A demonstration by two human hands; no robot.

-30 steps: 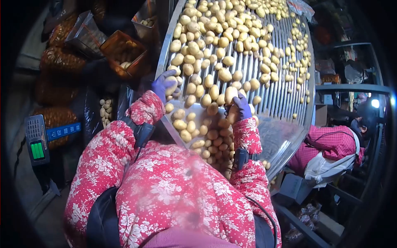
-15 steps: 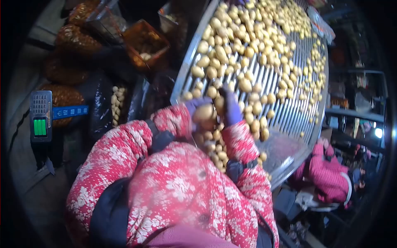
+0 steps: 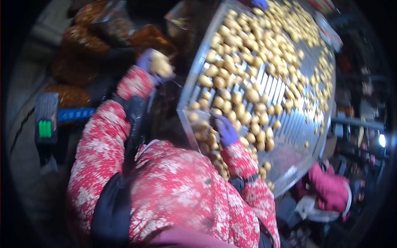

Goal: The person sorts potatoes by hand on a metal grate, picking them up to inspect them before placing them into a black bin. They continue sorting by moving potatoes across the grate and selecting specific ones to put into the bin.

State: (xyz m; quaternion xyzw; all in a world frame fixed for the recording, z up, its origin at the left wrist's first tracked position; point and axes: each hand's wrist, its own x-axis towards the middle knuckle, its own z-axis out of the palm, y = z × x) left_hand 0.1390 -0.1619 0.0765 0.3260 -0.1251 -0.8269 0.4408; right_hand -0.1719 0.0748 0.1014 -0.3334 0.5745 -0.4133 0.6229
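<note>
My left hand (image 3: 145, 62), in a purple glove, is off the table's left side and closed around potatoes (image 3: 161, 66); blur hides how many it holds. On the slatted metal sorting table (image 3: 271, 84), my right hand (image 3: 225, 130), gloved alike, lies among loose potatoes (image 3: 237, 109). Its fingers reach left and bend over the potatoes at the near left corner, with nothing seen gripped. More potatoes (image 3: 209, 140) crowd the chute at that corner, in front of my body.
An orange crate (image 3: 151, 39) and filled net sacks (image 3: 84, 41) stand at left. A scale display (image 3: 46, 120) with green digits is nearer. Another person's gloved hand (image 3: 259, 4) is at the far end. A person in pink (image 3: 328, 188) works at right.
My left hand has swung from the table's near corner out to the left, carrying potatoes toward the orange crate. My right hand has moved slightly down and stays by the corner potatoes.
</note>
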